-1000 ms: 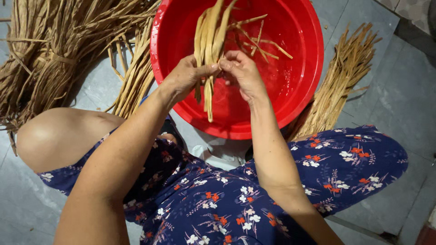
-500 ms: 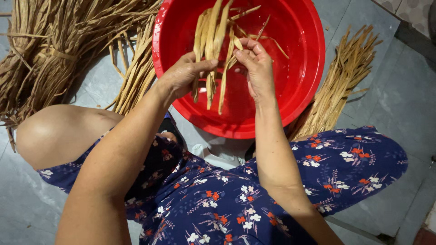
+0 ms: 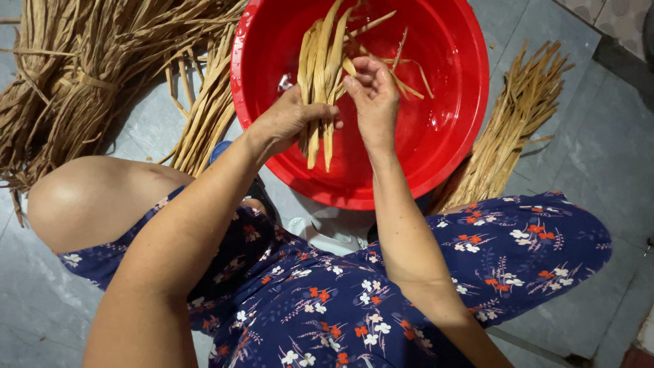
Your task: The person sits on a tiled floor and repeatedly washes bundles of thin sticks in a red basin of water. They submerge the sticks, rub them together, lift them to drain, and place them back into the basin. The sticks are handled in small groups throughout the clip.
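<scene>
My left hand [image 3: 289, 119] grips a small bunch of wet, pale yellow plant strips [image 3: 321, 61] upright over a red plastic basin [image 3: 449, 129]. My right hand [image 3: 373, 92] is beside it, with fingers pinching one strip [image 3: 347, 66] at the bunch's right side. A few loose strips [image 3: 409, 75] lie in the basin behind the hands. The strip ends hang below my left hand, above the basin floor.
Big bundles of dry brown stalks [image 3: 75, 82] lie on the grey tiled floor at the upper left. Cut yellowish stalks [image 3: 204, 116] lie left of the basin, and another pile [image 3: 511, 129] lies to its right. My knees in blue floral cloth [image 3: 531, 245] flank the basin.
Both hands have risen a little over the basin with the bunch. My right hand has shifted from the bunch's lower part to a strip nearer its top.
</scene>
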